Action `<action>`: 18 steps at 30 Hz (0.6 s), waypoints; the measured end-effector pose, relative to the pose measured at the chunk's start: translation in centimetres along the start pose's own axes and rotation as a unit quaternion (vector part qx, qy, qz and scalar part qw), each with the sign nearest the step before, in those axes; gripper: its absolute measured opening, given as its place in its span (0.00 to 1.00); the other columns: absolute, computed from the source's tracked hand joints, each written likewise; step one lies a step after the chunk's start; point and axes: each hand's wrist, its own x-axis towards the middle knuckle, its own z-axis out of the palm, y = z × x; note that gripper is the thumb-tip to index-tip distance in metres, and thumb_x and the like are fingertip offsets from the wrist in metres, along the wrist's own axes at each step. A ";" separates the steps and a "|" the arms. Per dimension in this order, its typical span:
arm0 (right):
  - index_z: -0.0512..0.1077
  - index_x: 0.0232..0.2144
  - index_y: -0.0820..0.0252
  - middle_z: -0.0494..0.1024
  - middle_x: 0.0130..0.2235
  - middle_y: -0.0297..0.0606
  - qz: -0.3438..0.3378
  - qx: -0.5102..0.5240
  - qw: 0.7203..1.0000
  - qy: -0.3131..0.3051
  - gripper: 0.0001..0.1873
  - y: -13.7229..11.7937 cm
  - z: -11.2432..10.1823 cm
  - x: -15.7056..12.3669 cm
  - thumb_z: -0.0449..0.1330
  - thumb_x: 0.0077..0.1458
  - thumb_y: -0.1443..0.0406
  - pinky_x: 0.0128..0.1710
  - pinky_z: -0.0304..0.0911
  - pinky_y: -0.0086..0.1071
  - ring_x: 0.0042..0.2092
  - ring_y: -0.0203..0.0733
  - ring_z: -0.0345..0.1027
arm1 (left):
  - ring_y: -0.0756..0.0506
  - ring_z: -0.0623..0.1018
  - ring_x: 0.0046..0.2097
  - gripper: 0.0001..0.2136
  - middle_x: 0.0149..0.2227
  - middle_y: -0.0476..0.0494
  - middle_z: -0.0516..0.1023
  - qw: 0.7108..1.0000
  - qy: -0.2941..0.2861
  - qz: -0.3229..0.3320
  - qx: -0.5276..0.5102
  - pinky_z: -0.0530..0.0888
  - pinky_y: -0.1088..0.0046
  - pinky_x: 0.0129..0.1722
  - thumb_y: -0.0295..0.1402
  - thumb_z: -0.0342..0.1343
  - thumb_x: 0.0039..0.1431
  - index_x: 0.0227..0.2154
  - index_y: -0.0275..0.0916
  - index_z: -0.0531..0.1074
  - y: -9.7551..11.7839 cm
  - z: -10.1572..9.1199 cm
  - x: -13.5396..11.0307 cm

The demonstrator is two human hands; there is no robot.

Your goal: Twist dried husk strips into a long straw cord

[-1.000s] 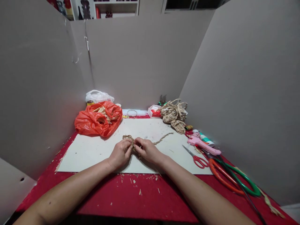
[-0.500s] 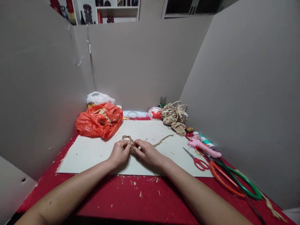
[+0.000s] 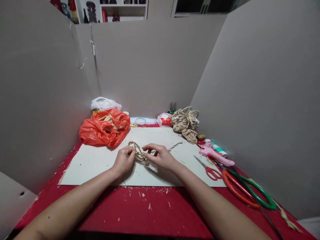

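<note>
A braided straw rope (image 3: 143, 159), bent into a small looped shape, is held just above the white board (image 3: 95, 166). My left hand (image 3: 124, 160) pinches the left side of the loop between thumb and fingers. On the other side, my right hand (image 3: 161, 156) has thumb and forefinger spread, close against the rope's right side; whether the fingertips touch it is hard to tell. Beyond the right hand, the rope's loose tail reaches out over the board. The curled lower fingers of the right hand are partly hidden.
Red-handled scissors (image 3: 212, 172), a pink glue gun (image 3: 216, 156) and large shears with orange and green handles (image 3: 265, 196) lie on the right. Coiled straw rope (image 3: 185, 121) sits behind. A red plastic bag (image 3: 100, 131) of straw stands back left. Grey panels (image 3: 150, 66) enclose the red-covered table (image 3: 140, 213).
My right hand has loosened from the rope, its thumb and forefinger parting and shifting right. The loop shows more openly and hangs slightly lower. My left hand keeps its pinch.
</note>
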 end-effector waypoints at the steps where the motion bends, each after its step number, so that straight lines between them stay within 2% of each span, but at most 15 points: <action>1: 0.73 0.37 0.61 0.77 0.36 0.39 -0.001 -0.015 1.000 0.011 0.10 -0.1 0.3 0.0 0.57 0.49 0.66 0.33 0.60 0.28 0.34 0.37 0.68 | 0.50 0.67 0.31 0.10 0.25 0.48 0.68 1.000 -0.005 0.013 0.016 0.64 0.74 0.34 0.30 0.47 0.55 0.21 0.35 0.67 0.0 0.0 0.0; 5: 0.72 0.31 0.60 0.75 0.29 0.34 -0.005 -0.035 0.999 -0.006 0.07 0.4 1.4 -0.2 0.55 0.50 0.69 0.32 0.58 0.27 0.30 0.35 0.65 | 0.50 0.67 0.30 0.10 0.24 0.49 0.67 0.999 -0.035 0.014 0.016 0.64 0.74 0.33 0.29 0.46 0.56 0.21 0.35 0.67 0.4 0.4 -0.4; 9: 0.69 0.28 0.61 0.72 0.25 0.31 0.016 -0.031 0.999 -0.018 0.04 1.3 1.7 -0.1 0.55 0.47 0.71 0.28 0.55 0.26 0.26 0.32 0.61 | 0.50 0.67 0.31 0.09 0.26 0.48 0.69 0.998 -0.046 0.035 0.012 0.64 0.74 0.34 0.28 0.46 0.55 0.22 0.35 0.68 0.5 0.6 -0.5; 18: 0.67 0.25 0.61 0.69 0.27 0.33 -0.023 -0.028 0.999 0.028 0.04 1.7 2.3 0.3 0.54 0.46 0.72 0.32 0.56 0.27 0.30 0.35 0.60 | 0.49 0.69 0.34 0.08 0.30 0.44 0.70 0.995 -0.067 0.065 0.047 0.66 0.73 0.36 0.24 0.47 0.54 0.21 0.36 0.67 0.5 1.8 -0.8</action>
